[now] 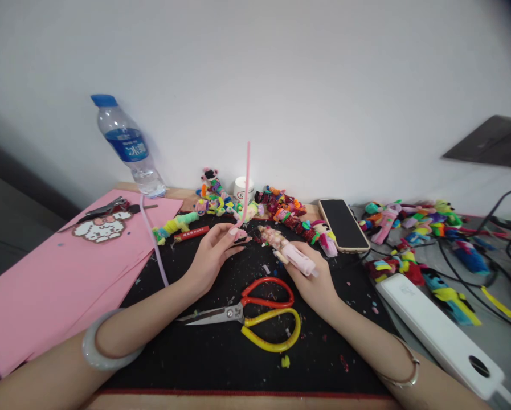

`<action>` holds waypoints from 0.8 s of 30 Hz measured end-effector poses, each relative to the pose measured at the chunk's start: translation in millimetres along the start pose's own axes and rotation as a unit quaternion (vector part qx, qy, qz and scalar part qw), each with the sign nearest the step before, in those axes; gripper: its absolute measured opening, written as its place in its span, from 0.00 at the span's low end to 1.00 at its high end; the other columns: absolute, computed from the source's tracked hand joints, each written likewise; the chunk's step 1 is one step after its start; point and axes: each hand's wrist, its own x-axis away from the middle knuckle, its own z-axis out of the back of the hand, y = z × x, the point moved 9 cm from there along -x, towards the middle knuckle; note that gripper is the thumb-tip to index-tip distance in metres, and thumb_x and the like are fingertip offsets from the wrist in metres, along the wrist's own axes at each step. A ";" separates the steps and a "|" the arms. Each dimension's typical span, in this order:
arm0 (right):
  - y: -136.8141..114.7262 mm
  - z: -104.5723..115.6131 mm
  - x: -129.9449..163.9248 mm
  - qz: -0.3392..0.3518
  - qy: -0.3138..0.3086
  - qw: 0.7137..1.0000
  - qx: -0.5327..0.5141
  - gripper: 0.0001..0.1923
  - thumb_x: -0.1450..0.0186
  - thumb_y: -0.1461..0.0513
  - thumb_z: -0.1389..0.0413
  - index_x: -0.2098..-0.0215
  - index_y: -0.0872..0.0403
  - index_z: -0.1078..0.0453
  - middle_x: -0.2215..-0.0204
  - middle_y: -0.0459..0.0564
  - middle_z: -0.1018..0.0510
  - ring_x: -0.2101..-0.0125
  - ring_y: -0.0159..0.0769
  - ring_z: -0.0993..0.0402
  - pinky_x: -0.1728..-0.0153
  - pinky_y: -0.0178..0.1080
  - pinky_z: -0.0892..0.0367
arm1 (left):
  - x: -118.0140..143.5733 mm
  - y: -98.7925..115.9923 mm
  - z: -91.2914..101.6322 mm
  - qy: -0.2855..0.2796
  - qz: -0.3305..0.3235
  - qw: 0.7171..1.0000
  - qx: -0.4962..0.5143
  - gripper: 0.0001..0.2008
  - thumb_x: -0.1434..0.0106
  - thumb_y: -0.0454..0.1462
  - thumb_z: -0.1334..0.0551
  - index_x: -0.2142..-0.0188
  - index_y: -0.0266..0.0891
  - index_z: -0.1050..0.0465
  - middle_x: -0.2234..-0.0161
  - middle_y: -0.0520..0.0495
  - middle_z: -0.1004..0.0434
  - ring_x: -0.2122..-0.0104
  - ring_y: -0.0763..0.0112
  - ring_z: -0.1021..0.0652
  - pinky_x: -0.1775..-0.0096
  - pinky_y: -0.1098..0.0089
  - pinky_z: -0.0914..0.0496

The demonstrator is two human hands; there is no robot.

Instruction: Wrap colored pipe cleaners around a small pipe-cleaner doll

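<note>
The left hand (215, 250) is pinching a pink stem (247, 188) above the mat's (170, 359) far part; its upper length is standing straight, apparently unworked. The right hand (313, 279) is gripping a pale pink item (298, 259). Far figures (298, 224) are looking finished; the remaining count is staying unclear.

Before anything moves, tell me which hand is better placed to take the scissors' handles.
Probably the right hand: it sits nearer the handles of the scissors, though it holds a pale pink object. The left hand, farther off, pinches a pink pipe cleaner.
</note>
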 end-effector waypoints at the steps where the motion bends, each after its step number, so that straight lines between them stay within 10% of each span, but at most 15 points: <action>1: 0.2 -0.1 -0.4 0.001 -0.002 1.000 0.012 0.13 0.40 0.66 0.49 0.56 0.53 0.35 0.61 0.51 0.25 0.63 0.40 0.29 0.62 0.41 0.39 | -0.2 1.1 0.9 0.004 -0.006 1.000 -0.005 0.12 0.43 0.42 0.37 0.62 0.40 0.32 0.62 0.50 0.25 0.58 0.67 0.24 0.57 0.66 0.31; 13: 5.2 -9.5 -0.6 -0.025 -0.034 0.979 0.199 0.24 0.47 0.69 0.50 0.51 0.52 0.37 0.57 0.53 0.28 0.56 0.49 0.38 0.58 0.48 0.47 | 5.9 8.0 -12.8 -0.055 -0.056 0.988 -0.130 0.10 0.42 0.40 0.38 0.63 0.40 0.33 0.65 0.51 0.33 0.62 0.71 0.29 0.60 0.71 0.33; 24: -23.3 5.4 2.6 0.077 0.001 0.997 -0.013 0.18 0.40 0.64 0.51 0.51 0.53 0.40 0.54 0.55 0.33 0.52 0.47 0.38 0.51 0.51 0.42 | 16.8 4.4 -32.7 -0.145 -0.068 0.965 -0.205 0.11 0.45 0.39 0.36 0.63 0.40 0.33 0.65 0.50 0.33 0.63 0.70 0.30 0.60 0.71 0.35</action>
